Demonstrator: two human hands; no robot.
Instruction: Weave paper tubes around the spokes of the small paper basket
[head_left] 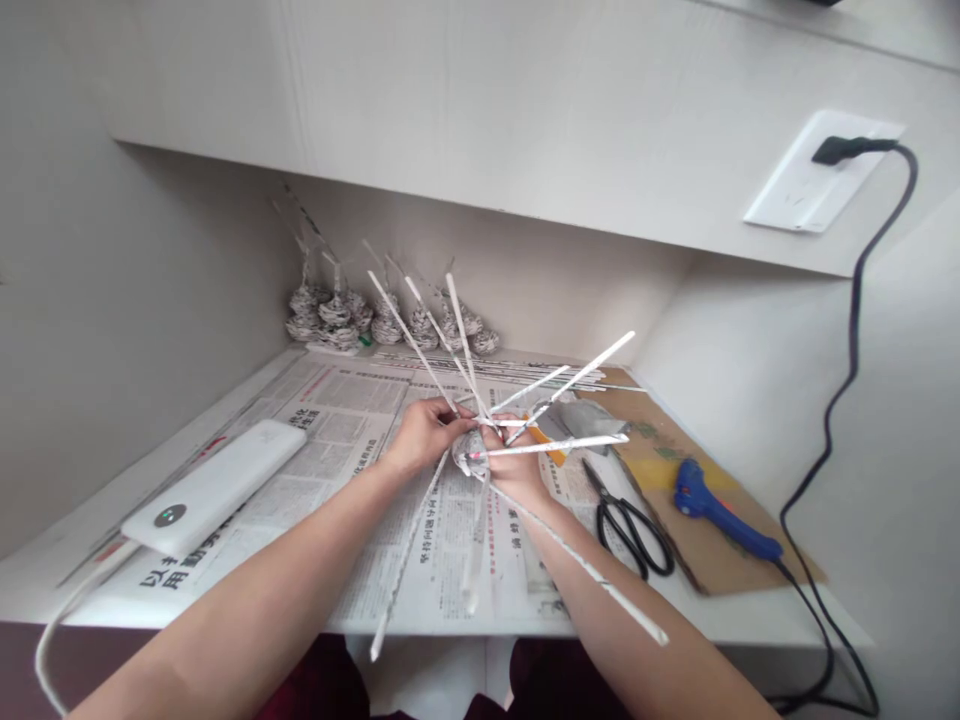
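Note:
Between my hands, over the middle of the newspaper-covered shelf, is a small woven piece of rolled newspaper (469, 452) with several paper sticks fanning out from it. My left hand (431, 432) pinches it from the left, thumb and fingers closed near where the sticks meet. From the right, my right hand (514, 465) wraps round it, partly covered by the sticks. One long paper stick (592, 441) points right, and another (409, 555) slants down toward the front edge. An orange-yellow object (551, 445) shows just behind my right hand.
A white power bank (217, 485) with a cable lies at left. Black scissors (634, 525) and a blue glue gun (724, 515) on cardboard (720, 570) are at right. Several woven paper gourds (341, 312) and loose paper sticks (517, 372) line the back. A black cord (829, 420) hangs from the socket.

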